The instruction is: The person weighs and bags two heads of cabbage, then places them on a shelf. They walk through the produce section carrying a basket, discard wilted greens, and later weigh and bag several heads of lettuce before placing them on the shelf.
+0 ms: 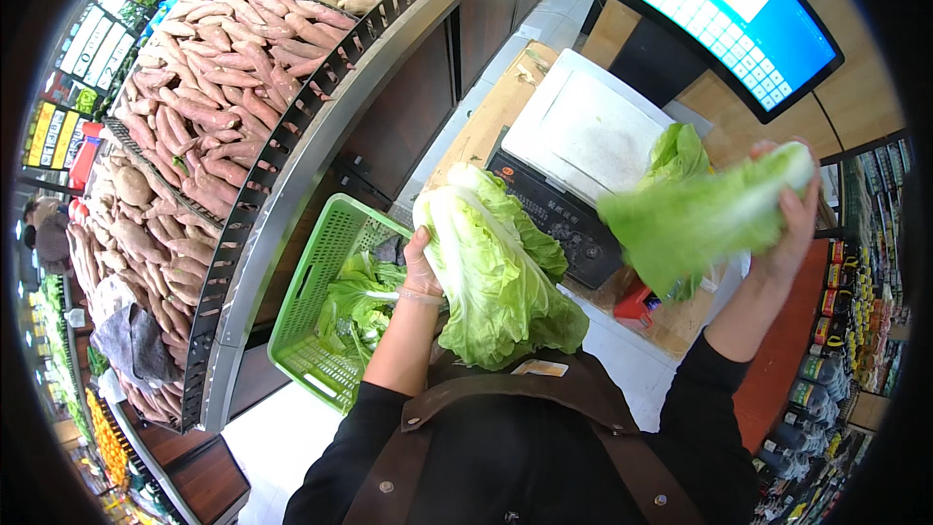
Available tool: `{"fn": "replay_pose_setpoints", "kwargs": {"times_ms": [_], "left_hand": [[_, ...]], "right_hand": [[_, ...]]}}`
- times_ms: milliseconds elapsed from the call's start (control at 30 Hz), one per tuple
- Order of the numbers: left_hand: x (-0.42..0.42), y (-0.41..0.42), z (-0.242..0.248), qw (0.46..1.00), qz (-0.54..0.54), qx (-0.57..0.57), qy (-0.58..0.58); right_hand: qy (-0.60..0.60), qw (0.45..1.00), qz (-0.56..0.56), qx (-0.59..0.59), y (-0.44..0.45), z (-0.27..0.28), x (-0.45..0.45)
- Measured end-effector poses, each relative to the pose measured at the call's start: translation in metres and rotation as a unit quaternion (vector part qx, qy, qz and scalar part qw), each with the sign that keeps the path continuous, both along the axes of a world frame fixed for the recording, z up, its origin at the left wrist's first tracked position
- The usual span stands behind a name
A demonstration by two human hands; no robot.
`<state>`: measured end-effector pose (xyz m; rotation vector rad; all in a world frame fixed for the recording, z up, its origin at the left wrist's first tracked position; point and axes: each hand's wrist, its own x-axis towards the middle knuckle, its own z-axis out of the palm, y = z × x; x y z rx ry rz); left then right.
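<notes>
My left hand (423,262) grips a large head of Chinese cabbage (492,270) by its side, holding it in front of my apron (503,390). Its pale ribs run down the left and its frilly leaves hang toward me. Out to the right, my right hand (794,211) holds a loose cabbage leaf (707,211) by its white base, blurred and apart from the head. Behind that leaf, another piece of leafy green (674,153) lies at the edge of the scale's white platform (583,131).
A green plastic crate (291,306) with loose leaves (357,306) stands on the floor at left. Beyond it, a sloped display bin holds sweet potatoes (219,95). The scale's lit touchscreen (721,22) is at upper right. A red object (635,304) sits on the wooden stand.
</notes>
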<state>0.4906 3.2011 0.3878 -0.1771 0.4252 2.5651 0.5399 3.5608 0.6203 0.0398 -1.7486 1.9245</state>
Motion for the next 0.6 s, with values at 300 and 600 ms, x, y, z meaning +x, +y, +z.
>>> {"fn": "replay_pose_setpoints", "kwargs": {"times_ms": [300,600], "left_hand": [[0.007,0.024,0.023,0.996,-0.055,-0.058,0.034],[0.029,0.022,0.053,0.977,-0.014,-0.186,0.108]], "right_hand": [[-0.117,0.918,0.185,0.332,-0.146,-0.088,-0.031],[-0.174,0.937,0.172,0.248,-0.150,-0.133,0.012]]}}
